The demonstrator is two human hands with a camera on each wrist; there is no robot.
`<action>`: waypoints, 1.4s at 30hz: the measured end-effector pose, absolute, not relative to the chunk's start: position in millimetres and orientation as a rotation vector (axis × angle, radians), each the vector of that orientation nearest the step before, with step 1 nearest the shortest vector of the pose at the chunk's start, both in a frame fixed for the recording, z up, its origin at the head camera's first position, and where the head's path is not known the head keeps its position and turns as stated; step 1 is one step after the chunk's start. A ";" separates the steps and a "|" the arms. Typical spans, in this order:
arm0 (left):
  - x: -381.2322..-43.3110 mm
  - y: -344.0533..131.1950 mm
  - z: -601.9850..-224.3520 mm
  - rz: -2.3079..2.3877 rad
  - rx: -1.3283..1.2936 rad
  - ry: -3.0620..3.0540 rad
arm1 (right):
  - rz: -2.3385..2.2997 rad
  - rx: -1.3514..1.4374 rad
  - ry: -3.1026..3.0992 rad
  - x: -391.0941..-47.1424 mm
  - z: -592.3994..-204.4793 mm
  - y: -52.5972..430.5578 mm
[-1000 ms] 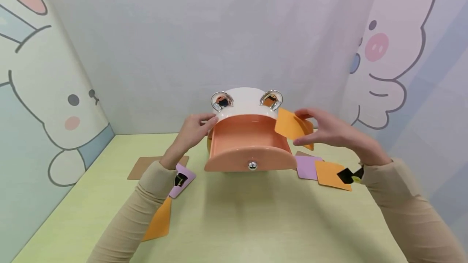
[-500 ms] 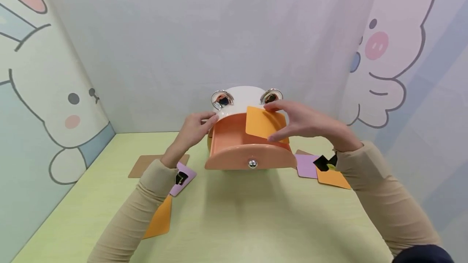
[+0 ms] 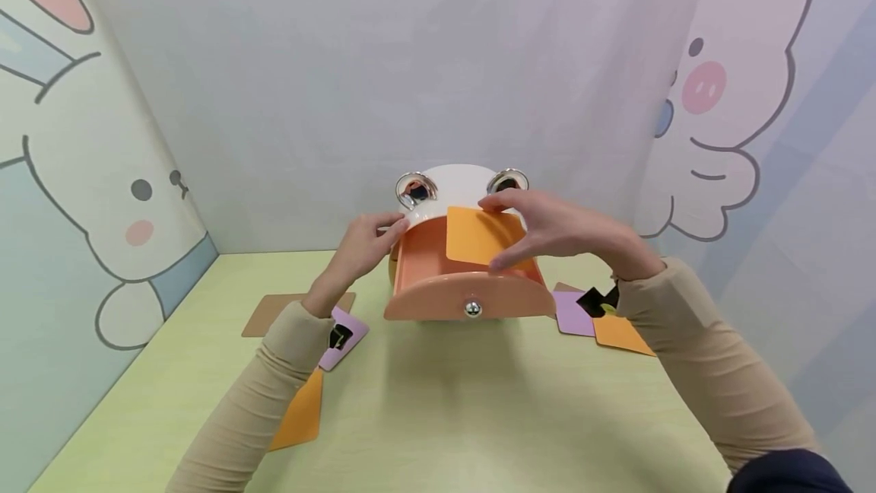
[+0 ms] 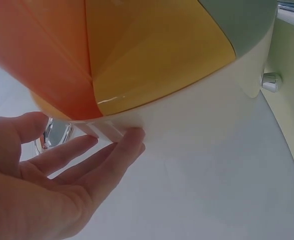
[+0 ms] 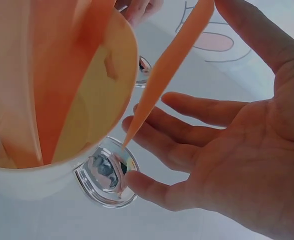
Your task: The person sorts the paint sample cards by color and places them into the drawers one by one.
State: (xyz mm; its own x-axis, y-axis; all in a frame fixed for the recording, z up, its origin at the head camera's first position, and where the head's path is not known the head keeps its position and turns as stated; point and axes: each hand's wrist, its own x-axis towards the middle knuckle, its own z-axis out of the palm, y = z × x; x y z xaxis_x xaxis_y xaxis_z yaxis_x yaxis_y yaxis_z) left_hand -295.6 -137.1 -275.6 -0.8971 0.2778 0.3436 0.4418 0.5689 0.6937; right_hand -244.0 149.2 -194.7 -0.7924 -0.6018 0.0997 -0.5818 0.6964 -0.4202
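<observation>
Drawer (image 3: 438, 295) extended, orange card (image 3: 474, 238) over it, in right fingers (image 3: 509, 201)

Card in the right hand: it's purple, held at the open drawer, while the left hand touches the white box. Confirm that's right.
Wrong colour: the card in the right hand is orange, as the head view shows. It is held at the open drawer, while the left hand touches the white box.
</observation>
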 end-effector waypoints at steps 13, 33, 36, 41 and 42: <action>-294.4 -138.5 -274.0 -1.227 -0.614 -2.613 | -0.744 -1.013 2.797 -245.1 -193.0 146.3; -292.6 -136.8 -273.6 -1.262 -0.603 -2.616 | -0.605 -0.665 2.991 -264.7 -336.5 305.9; -292.6 -137.5 -274.0 -1.269 -0.597 -2.617 | -0.525 -0.599 2.951 -266.2 -363.6 326.7; -292.7 -137.9 -274.0 -1.271 -0.589 -2.618 | -0.446 -0.520 2.866 -264.3 -386.3 344.5; -292.9 -137.8 -274.1 -1.276 -0.586 -2.618 | -0.434 -0.518 2.857 -264.1 -388.5 346.7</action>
